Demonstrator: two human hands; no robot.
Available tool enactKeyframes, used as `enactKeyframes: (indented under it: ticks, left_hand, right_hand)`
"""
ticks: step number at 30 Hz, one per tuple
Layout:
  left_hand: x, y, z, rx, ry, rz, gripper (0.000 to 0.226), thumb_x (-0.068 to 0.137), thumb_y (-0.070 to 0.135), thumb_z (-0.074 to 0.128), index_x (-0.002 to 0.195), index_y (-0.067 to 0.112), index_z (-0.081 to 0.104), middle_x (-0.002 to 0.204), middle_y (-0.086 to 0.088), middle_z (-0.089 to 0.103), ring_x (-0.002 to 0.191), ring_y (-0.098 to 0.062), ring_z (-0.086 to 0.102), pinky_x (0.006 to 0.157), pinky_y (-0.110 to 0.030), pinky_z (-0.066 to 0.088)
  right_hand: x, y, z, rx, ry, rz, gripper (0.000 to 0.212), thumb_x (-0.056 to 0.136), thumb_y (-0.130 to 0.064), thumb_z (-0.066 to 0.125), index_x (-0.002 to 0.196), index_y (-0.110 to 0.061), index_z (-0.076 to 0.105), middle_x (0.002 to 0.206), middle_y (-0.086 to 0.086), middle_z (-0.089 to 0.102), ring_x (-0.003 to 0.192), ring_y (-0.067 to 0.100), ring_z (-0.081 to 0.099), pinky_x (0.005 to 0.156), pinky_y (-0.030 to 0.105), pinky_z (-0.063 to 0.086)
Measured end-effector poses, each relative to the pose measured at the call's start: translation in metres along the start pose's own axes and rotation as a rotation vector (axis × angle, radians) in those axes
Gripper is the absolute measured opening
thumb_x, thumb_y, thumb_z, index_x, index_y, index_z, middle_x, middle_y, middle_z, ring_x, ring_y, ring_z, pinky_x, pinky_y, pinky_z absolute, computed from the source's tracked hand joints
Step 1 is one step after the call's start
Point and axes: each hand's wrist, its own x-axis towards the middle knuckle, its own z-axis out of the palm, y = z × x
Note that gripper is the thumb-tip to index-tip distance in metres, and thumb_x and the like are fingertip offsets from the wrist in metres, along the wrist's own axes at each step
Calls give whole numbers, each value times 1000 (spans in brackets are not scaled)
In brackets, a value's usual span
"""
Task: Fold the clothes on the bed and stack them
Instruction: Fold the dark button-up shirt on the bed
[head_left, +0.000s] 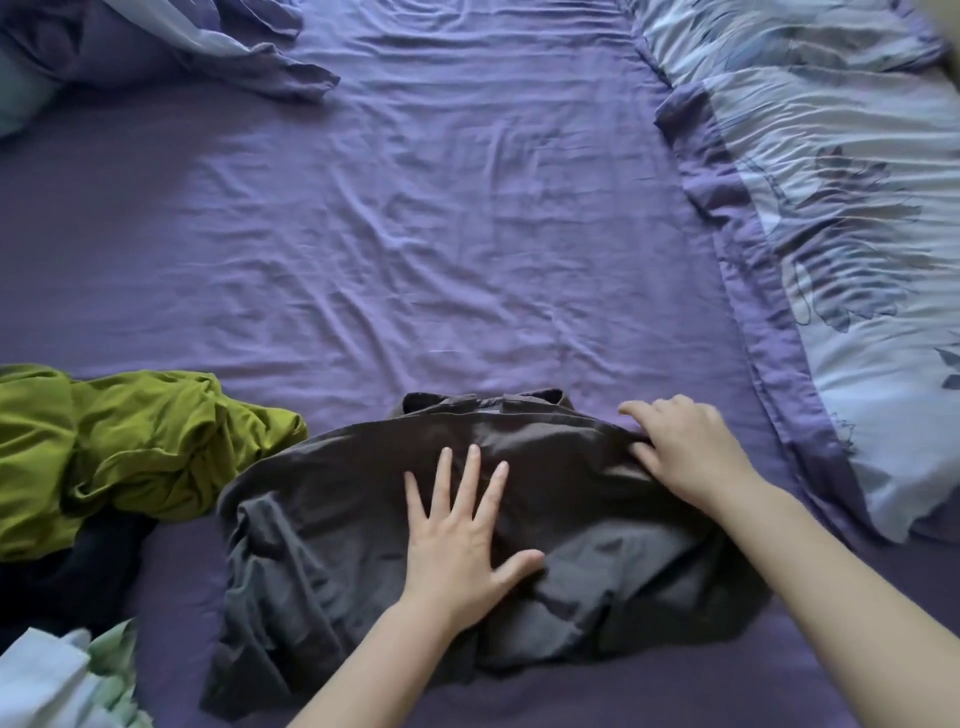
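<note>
Clothes awaiting folding lay along the near edge of the bed (441, 234), on its purple sheet; the piece in hand was a dark grey garment (322, 545) spread in front of the person, its waistband or collar end, with two tabs, pointing away from them. The left hand (462, 540) rested flat on the middle of the cloth, fingers straight and spread apart, pressing it down. The right hand (685, 452) sat at the garment's far right edge with fingers curled and the thumb tucked against a bunched ridge of fabric, apparently pinching it. A crumpled olive-green garment (130, 447) lay just beside the grey one on the left, over something dark, and pale cloth (57, 680) showed at the lower left corner. A patterned light-blue duvet (831, 218) was pushed to the right side of the bed. No finished stack was in view, so the task seemed to be at an early stage. The lower half of the grey cloth was creased and doubled over; if the right edge were drawn across without smoothing, those wrinkles would likely be trapped and the fold would come out lopsided. A pull stronger than the flat palm's hold could also drag the whole piece sideways.
</note>
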Motion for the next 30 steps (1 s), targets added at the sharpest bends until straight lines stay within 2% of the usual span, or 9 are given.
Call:
enactKeyframes:
  ticks: [2,6,9,12,15,18,22,26,30]
  left_hand:
    - [-2,15,-1,-48,34,31,84,79,82,27,148,33,32,157,-5,21,145,-35,13,109,-62,7]
    - [-1,28,16,-45,-8,-35,83,80,82,14,151,38,11,160,-2,-6,143,-30,-22,111,-61,-12]
    - [2,23,24,-23,-17,-24,89,77,85,19,151,37,13,158,-3,-5,145,-31,-15,111,-62,-8]
    - [7,19,32,34,-34,-22,95,69,92,10,147,41,-9,154,0,-23,141,-27,-30,109,-62,-17]
    - [6,15,24,25,-73,-4,99,65,93,9,145,42,-19,152,2,-31,138,-24,-37,107,-59,-20]
    - [-10,0,3,-32,-14,10,85,79,79,16,151,37,2,161,-2,-4,148,-24,-6,115,-55,0]
    - [-53,-25,-13,7,287,-22,56,90,44,34,136,17,53,141,-11,51,130,-31,47,103,-58,35]
    - [-94,-57,-5,100,417,-123,47,90,34,41,130,17,58,138,-12,53,131,-34,45,105,-64,31]
    - [-127,-88,-4,-74,476,-560,72,81,45,68,139,7,47,144,-22,41,135,-41,36,107,-62,24]
  right_hand:
    - [-12,-6,6,62,139,112,58,92,-35,54,145,-23,34,132,2,50,128,25,39,106,43,29]
    - [-65,-45,32,209,376,112,54,85,-41,59,134,-19,53,138,16,51,132,40,39,108,64,17]
    - [-91,-55,63,177,175,41,63,84,-61,35,136,-28,50,146,16,41,138,40,29,110,65,7]
    - [-82,-33,85,103,-12,42,72,87,-68,15,136,-30,51,148,17,37,138,37,32,107,67,17]
    - [-74,-25,91,30,-115,39,79,80,-74,4,147,-38,26,158,12,10,146,31,5,111,66,1]
    - [-84,-45,77,86,-8,89,79,80,-75,5,148,-37,16,159,11,1,145,32,-13,109,62,-13]
    - [-106,-105,61,262,99,-93,67,88,-67,25,144,-32,36,154,15,26,144,35,13,109,63,6]
    - [-113,-140,73,171,-26,-210,63,86,-63,26,135,-34,52,146,12,43,135,38,36,100,70,30]
    - [-115,-148,76,176,-95,-115,72,90,-65,6,134,-32,52,144,14,45,133,40,40,98,69,30]
